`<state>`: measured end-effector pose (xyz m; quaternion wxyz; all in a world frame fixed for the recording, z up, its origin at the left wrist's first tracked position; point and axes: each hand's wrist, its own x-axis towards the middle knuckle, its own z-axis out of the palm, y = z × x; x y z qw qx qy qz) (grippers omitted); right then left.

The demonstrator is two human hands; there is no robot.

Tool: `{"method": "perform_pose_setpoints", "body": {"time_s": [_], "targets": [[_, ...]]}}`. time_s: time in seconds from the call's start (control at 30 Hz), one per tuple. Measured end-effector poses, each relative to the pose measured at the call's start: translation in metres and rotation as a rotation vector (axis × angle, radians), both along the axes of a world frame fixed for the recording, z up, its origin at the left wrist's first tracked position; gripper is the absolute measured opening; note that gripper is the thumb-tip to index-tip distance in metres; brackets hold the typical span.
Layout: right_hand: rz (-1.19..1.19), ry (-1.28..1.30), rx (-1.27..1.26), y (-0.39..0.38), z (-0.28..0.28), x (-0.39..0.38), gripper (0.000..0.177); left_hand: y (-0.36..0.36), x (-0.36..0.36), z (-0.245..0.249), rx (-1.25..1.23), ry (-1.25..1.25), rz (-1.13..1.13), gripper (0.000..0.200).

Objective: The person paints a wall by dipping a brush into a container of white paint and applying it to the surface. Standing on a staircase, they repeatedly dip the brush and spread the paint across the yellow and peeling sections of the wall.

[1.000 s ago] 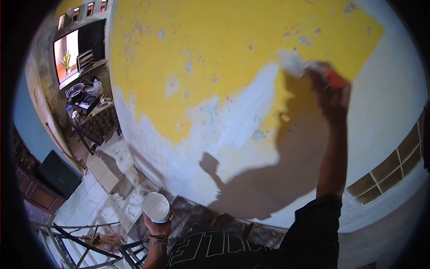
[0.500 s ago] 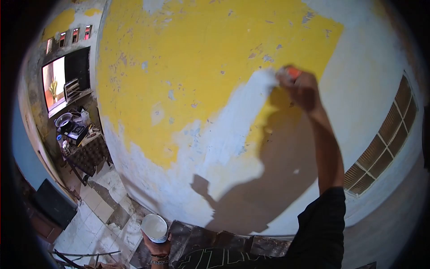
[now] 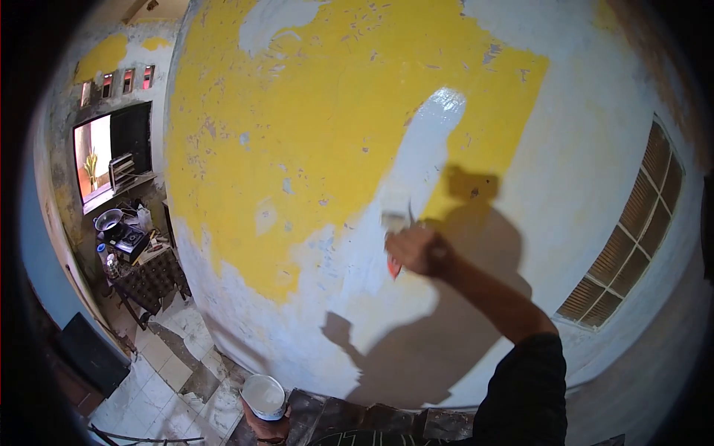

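Observation:
My right hand (image 3: pixel 419 251) is closed round a paintbrush (image 3: pixel 395 209) with a red-tipped handle, its bristles against the wall over a white painted strip (image 3: pixel 421 141). Yellow paint (image 3: pixel 320 126) with chipped spots surrounds the upper part of that strip, whose top end looks wet and shiny. Low in the view, my left hand (image 3: pixel 269 427) holds a round tub (image 3: pixel 264 396) of white paint from beneath, its open top facing up.
A barred window (image 3: pixel 628 230) is on the right. At the left stand a table (image 3: pixel 152 281) with a stove (image 3: pixel 128 241) and a pan (image 3: pixel 108 219), below an open window (image 3: pixel 93 152). Pale tiles (image 3: pixel 156 394) cover the floor at lower left.
My right hand and the brush have moved down and left along the wall, uncovering the white strip's shiny top. The view has shifted slightly.

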<state>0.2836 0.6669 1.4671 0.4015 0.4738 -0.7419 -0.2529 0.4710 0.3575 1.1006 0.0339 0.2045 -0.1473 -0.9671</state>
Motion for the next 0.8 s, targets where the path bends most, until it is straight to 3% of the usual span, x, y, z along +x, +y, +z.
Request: {"method": "perform_pose_setpoints", "body": {"time_s": [0.1,0.17,0.2,0.23,0.27,0.3,0.33,0.4,0.47,0.57,0.67,0.73,0.77,0.8], "targets": [[0.082,-0.215,-0.232,-0.014,-0.03,0.008,0.012,-0.004,0.002,-0.004,-0.054,0.051,-0.027,0.06],[0.161,-0.207,-0.317,-0.008,-0.005,-0.019,0.009,-0.008,0.003,-0.017,-0.035,0.081,-0.035,0.059],[0.118,-0.033,-0.338,-0.001,0.018,-0.032,0.007,-0.009,0.003,-0.021,-0.024,0.095,-0.04,0.059],[-0.176,-0.198,-0.601,-0.006,0.048,-0.043,0.015,-0.007,0.002,-0.019,-0.021,0.06,-0.014,0.06],[-0.171,-0.177,-0.553,-0.004,0.099,-0.045,0.031,-0.005,0.002,-0.015,-0.017,0.025,0.014,0.06],[-0.341,-0.15,-0.787,-0.027,0.141,-0.025,0.045,-0.003,0.0,-0.012,-0.013,-0.011,0.041,0.06],[-0.381,0.04,-0.721,-0.025,0.184,-0.032,0.051,0.001,-0.003,-0.007,0.009,-0.024,0.052,0.06],[-0.211,0.095,-0.891,-0.03,0.242,-0.023,0.051,0.006,-0.005,0.002,0.05,-0.063,0.074,0.061],[-0.174,0.228,-0.843,-0.03,0.28,-0.013,0.038,0.002,-0.008,-0.017,0.04,0.032,0.018,0.06],[-0.131,0.435,-0.727,-0.033,0.279,-0.007,0.024,0.005,-0.008,-0.014,0.069,-0.018,0.015,0.058],[-0.069,0.467,-0.36,-0.021,0.223,-0.039,0.018,0.003,-0.001,-0.013,0.044,-0.015,0.06,0.061],[-0.016,0.228,-0.146,-0.017,0.165,-0.041,0.021,0.0,0.003,-0.022,-0.061,0.141,0.039,0.062],[0.031,-0.291,-0.25,-0.016,0.134,-0.043,0.016,0.0,0.007,-0.019,-0.05,0.075,0.053,0.062],[0.16,-0.254,-0.199,-0.019,0.09,-0.058,0.007,0.001,0.005,-0.014,-0.039,0.025,0.069,0.062]]}}
